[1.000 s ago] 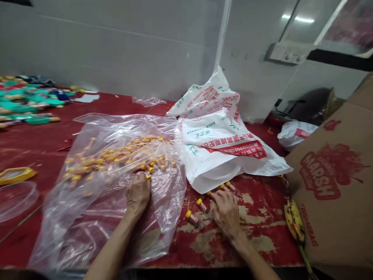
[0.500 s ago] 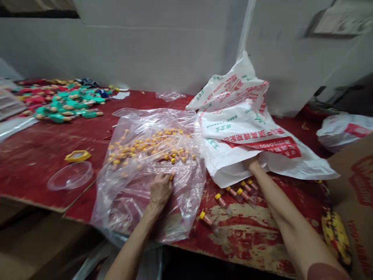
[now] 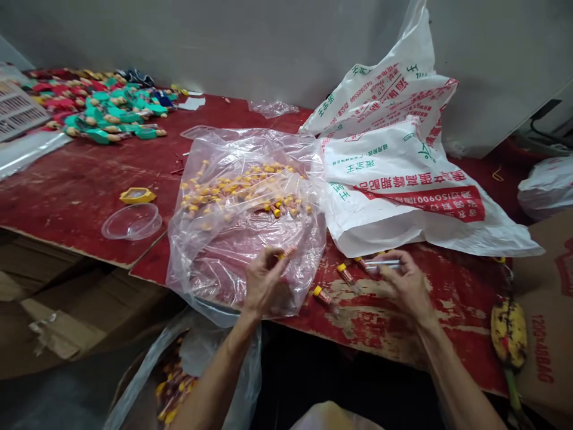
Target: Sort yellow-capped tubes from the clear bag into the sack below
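My left hand (image 3: 263, 283) pinches a small yellow-capped tube (image 3: 289, 252) above the near part of a clear plastic bag (image 3: 215, 263). Inside that bag lie many more yellow-capped tubes (image 3: 242, 182). My right hand (image 3: 407, 289) has its fingers closed on thin white sticks (image 3: 382, 263), held roughly level over the table. Beside it, several yellow-capped tubes (image 3: 345, 274) with red-and-white labels lie loose on the worn red tabletop (image 3: 371, 322). Just beyond is a white printed sack (image 3: 380, 197), its mouth facing me.
Green and red figure-like pieces (image 3: 107, 110) are heaped at the back left. A round clear plastic lid (image 3: 131, 222) and a yellow case (image 3: 137, 195) lie left of the bag. Below the table edge, a lined container (image 3: 147, 388) holds more tubes. A cardboard box (image 3: 546, 322) and banana (image 3: 509, 331) are at right.
My right hand has come out of the sack and now holds white sticks. My left hand has lifted off the clear bag with a tube. The view has tilted downward.
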A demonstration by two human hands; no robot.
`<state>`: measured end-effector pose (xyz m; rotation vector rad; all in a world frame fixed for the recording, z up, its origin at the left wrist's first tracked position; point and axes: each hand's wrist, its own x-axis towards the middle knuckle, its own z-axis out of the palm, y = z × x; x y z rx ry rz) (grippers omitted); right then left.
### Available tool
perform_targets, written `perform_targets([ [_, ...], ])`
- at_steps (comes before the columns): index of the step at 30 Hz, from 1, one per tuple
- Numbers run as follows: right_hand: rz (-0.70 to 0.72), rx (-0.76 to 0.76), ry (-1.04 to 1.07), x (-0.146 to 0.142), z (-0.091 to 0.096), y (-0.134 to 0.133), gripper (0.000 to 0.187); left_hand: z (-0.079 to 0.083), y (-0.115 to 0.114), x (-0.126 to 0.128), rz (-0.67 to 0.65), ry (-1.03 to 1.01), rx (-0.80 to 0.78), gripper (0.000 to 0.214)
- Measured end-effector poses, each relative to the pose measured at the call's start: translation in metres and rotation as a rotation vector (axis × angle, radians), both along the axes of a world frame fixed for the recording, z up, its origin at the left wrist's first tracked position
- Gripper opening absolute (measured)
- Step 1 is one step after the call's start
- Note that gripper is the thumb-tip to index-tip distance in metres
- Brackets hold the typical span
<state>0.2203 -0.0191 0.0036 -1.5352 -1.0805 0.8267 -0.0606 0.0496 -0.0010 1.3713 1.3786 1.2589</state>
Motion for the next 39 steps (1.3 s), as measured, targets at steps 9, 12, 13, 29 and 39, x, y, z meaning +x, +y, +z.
perform_targets([
  [9,0.331,0.057,0.032,-0.071,0.003,-0.037,0.020,0.002,-0.077,0.052,-0.199,-0.336,-0.170,0.024],
  [12,0.368,0.083,-0.080,-0.072,-0.004,-0.042,0.023,0.002,-0.090,0.058,-0.152,-0.394,-0.234,0.031],
  [13,0.381,0.079,-0.110,-0.073,-0.007,-0.044,0.025,0.002,-0.094,0.059,-0.148,-0.374,-0.230,0.030],
  [29,-0.115,0.026,-0.382,-0.022,-0.026,-0.048,0.043,0.013,-0.044,0.033,-0.036,0.214,0.161,0.020],
  [39,-0.270,-0.058,-0.988,0.109,-0.069,-0.019,0.058,0.000,0.116,-0.003,0.184,0.713,0.069,0.021],
])
